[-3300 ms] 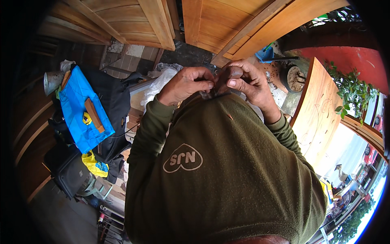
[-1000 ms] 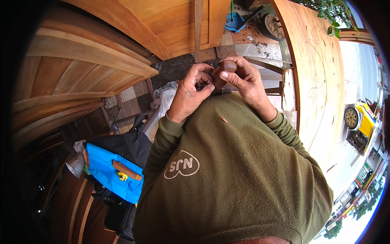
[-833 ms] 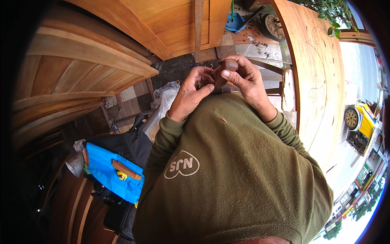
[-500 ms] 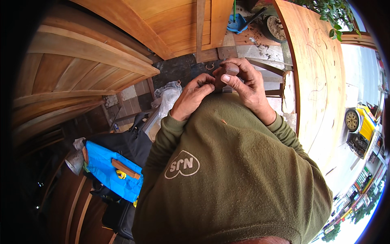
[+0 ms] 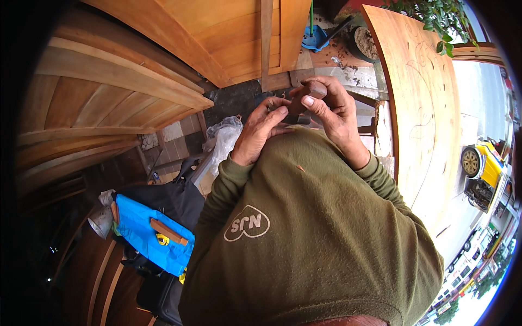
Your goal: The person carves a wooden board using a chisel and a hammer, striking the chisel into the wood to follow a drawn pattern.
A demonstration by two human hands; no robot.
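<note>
A dark reddish-brown wooden block [image 5: 308, 100], small and with rounded edges, is held up in front of my chest, slightly tilted. My right hand [image 5: 342, 124] grips it from the right, thumb along its near face and fingers curled over the far side. From the left, my left hand [image 5: 256, 132] meets the block's lower part with bent fingers and thumb. Something dark shows beneath the block between the hands, but its shape is partly hidden by my fingers and the green sweatshirt [image 5: 326, 217].
Panelled wooden doors [image 5: 98, 98] lean at the left and top. A long wooden board [image 5: 413, 98] with drawn curves stands at the right. A clear plastic bag [image 5: 224, 138], a blue sheet [image 5: 138, 231] bearing a wood piece [image 5: 168, 231], and a blue dustpan [image 5: 314, 39] lie around.
The block and my right hand have shifted slightly right. My left fingers have opened a little and slid lower along the block. The view has moved slightly.
</note>
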